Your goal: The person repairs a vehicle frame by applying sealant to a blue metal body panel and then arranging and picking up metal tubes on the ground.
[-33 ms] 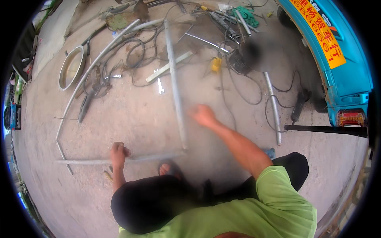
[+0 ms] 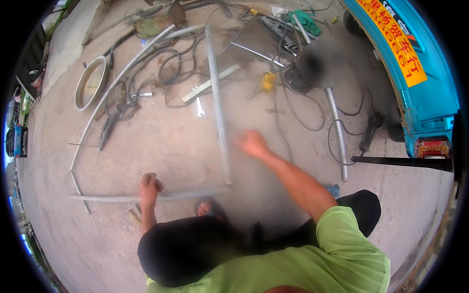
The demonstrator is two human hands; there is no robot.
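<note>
My left hand is closed over a grey metal pipe that lies crosswise in front of my knees. Whether its curled fingers hold anything is hidden. My right hand reaches forward, its fingers bunched together and hazy at the tips; what they hold, if anything, cannot be made out. Just left of that hand, a second straight pipe runs away from me. Its near end meets or nearly meets the right end of the crosswise pipe. A long curved pipe bends along the left side, joining a short piece near the crosswise pipe's left end.
A wrench and a pale bar lie beyond the pipes. Cables tangle at the far left near a round rim. To the right are another pipe, an angle grinder and a blue vehicle.
My left hand has shifted slightly to the right over the crosswise pipe. The whole view has moved a little; my right hand stays beside the second pipe.
</note>
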